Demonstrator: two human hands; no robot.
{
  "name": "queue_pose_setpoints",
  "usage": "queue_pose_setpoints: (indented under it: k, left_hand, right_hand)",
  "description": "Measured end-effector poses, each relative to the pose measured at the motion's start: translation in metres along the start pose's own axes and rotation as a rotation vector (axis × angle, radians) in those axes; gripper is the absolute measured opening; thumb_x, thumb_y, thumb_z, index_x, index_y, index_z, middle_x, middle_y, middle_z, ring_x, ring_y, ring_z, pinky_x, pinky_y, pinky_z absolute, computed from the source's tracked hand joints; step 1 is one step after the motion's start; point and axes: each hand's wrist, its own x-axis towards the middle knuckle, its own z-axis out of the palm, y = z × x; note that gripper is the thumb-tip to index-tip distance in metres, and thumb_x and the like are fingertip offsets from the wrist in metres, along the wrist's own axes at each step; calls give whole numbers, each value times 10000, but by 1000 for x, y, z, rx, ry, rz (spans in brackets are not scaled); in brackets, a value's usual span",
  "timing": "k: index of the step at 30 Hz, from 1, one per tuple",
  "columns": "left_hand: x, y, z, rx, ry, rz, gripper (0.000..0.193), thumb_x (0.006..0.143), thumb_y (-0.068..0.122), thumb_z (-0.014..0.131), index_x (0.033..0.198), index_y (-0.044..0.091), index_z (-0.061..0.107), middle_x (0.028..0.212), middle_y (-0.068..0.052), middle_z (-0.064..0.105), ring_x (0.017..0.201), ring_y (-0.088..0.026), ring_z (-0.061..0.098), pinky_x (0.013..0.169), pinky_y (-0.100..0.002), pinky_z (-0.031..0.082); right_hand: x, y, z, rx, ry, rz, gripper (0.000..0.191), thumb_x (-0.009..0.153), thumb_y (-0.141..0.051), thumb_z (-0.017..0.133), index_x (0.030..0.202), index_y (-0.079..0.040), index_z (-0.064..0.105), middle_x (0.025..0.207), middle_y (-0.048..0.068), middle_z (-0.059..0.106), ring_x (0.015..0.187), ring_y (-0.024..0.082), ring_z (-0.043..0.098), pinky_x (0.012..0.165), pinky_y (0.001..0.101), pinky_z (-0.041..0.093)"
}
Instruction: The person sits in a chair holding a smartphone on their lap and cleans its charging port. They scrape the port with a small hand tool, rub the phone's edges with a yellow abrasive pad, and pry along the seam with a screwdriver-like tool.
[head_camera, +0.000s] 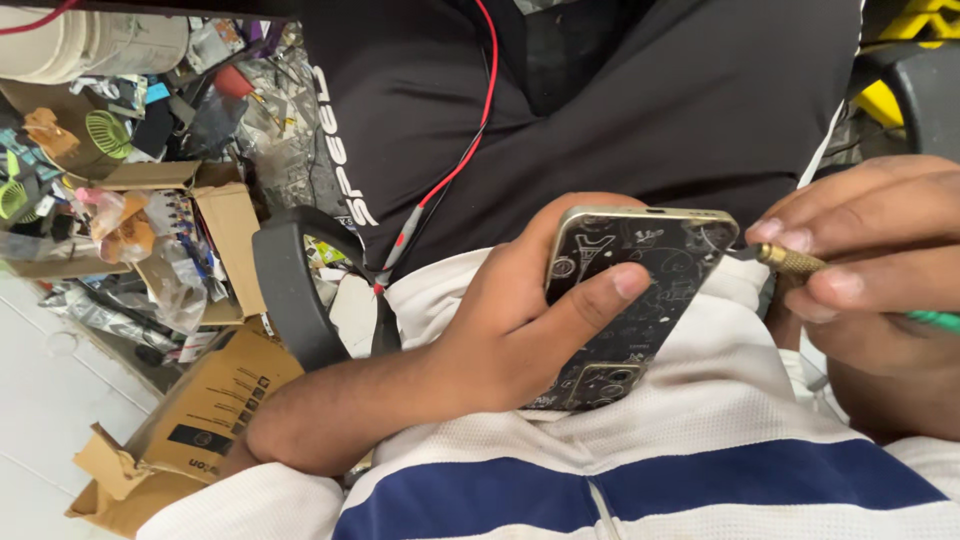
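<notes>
Phone (625, 300), dark patterned back, gold frame, centre frame: gripped by left hand (510, 320), thumb across it. Right hand (870, 250) pinches brass-tipped screwdriver (790, 260) at phone's upper right edge. Risk: tip slipping, scratching casing

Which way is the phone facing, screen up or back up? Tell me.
Back up: the phone in the left hand shows its dark doodle-patterned back cover; no screen visible.

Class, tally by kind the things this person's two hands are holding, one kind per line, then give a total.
Phones: 1, the black phone with white doodle patterns and a gold rim, gripped by the left hand.
Screwdrivers: 1, the thin brass-tipped screwdriver with a green handle, pinched by the right hand.
Total: 2
</notes>
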Motion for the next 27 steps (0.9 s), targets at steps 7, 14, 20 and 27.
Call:
queue_pose_setpoints:
  k: [7,14,20,27]
  left_hand:
    - [-7,-2,-2,-55,-66,-34,349,1178,194,556,1447,-10,470,1172,-70,698,1030,-62,649,927,-235,574]
    - [-8,-3,-2,-72,-61,-40,362,1180,201,557,1454,-15,462,1185,-71,703,1040,-61,654,936,-237,579]
    - [-7,-1,-2,7,-67,-9,368,1201,227,544,1463,-15,453,1219,-78,710,1062,-66,642,990,-235,577]
    - [-4,6,-1,91,-73,-16,388,1152,229,522,1453,-3,440,1164,-81,713,1027,-78,682,931,-244,579]
  right_hand:
    - [-13,10,-1,16,-11,67,472,836,-5,747,1231,-185,561,1061,56,637,961,242,757,750,312,680]
    - [-16,18,-10,134,-111,76,561,830,-63,696,1345,-254,580,1134,87,661,1041,269,741,890,404,675]
    - [-17,22,-11,25,-154,7,646,809,-35,791,1369,-272,572,1110,81,672,1010,243,747,839,393,651]
    - [-25,14,-6,30,-108,96,644,808,-19,792,1336,-310,565,1092,66,682,972,191,755,729,296,635]
